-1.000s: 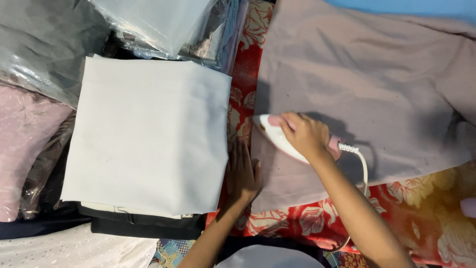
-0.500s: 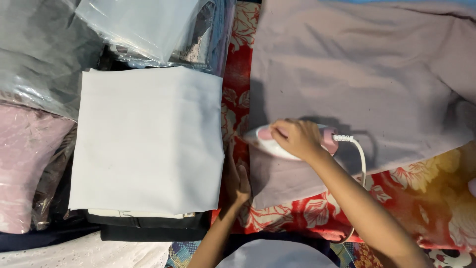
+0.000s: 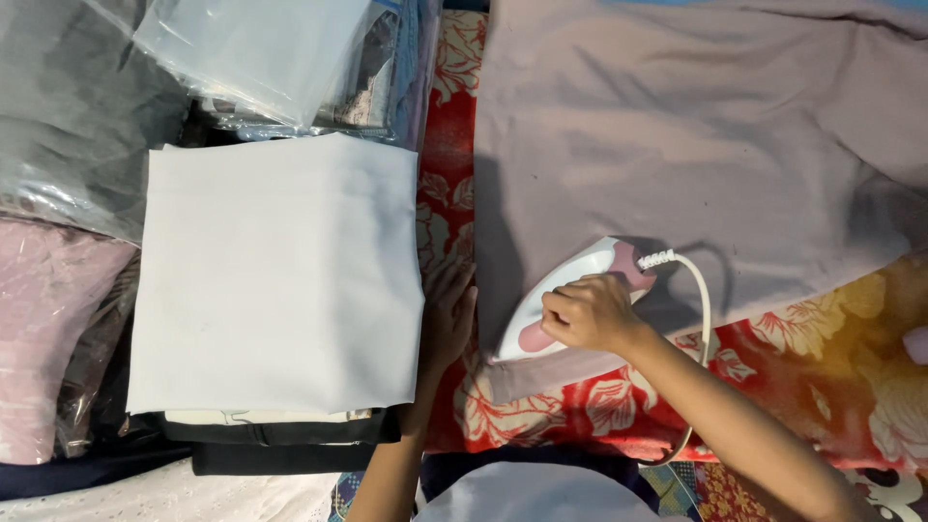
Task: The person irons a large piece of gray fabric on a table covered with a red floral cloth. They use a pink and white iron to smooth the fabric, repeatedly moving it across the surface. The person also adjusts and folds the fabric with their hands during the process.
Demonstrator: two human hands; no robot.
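Note:
My right hand (image 3: 590,314) grips the handle of a white and pink electric iron (image 3: 561,290), which rests on the lower left corner of a mauve cloth (image 3: 696,155) spread over a red flowered sheet (image 3: 541,416). A white cord (image 3: 698,319) loops from the iron's back end. My left hand (image 3: 449,314) lies flat with its fingers apart on the flowered sheet, between the mauve cloth's edge and a folded white cloth (image 3: 275,275) that tops a pile of dark folded clothes (image 3: 280,440).
Clear plastic bags (image 3: 261,58) with folded garments lie at the top left. A pink bagged garment (image 3: 43,338) sits at the far left. White lacy fabric (image 3: 174,493) shows at the bottom left, and a yellow flowered part of the sheet (image 3: 870,377) at the right.
The iron has swung round and slid down toward the cloth's lower left corner under my right hand. My left hand has stayed flat on the sheet.

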